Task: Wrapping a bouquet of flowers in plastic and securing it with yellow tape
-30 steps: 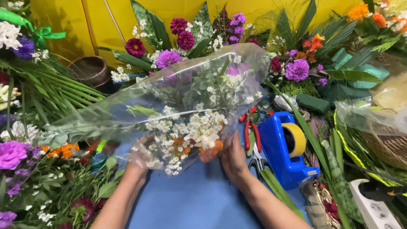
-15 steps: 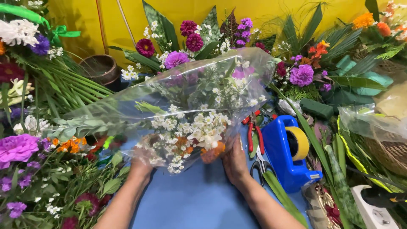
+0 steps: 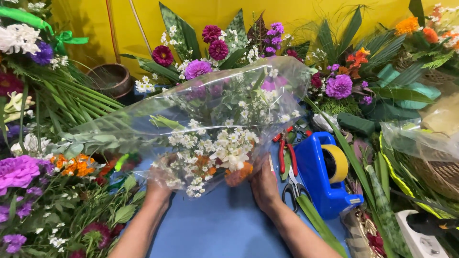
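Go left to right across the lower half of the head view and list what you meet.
Big magenta flower → orange blossoms → left hand under the clear plastic-wrapped bouquet of small white flowers → right hand → red-handled pliers → blue tape dispenser → woven basket.

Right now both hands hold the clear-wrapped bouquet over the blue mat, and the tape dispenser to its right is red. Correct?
Not quite: the tape dispenser is blue, not red, with a yellow roll in it; the head view shows this. The rest stands: the left hand and right hand hold the clear-wrapped bouquet over the blue mat, and the dispenser sits to its right.
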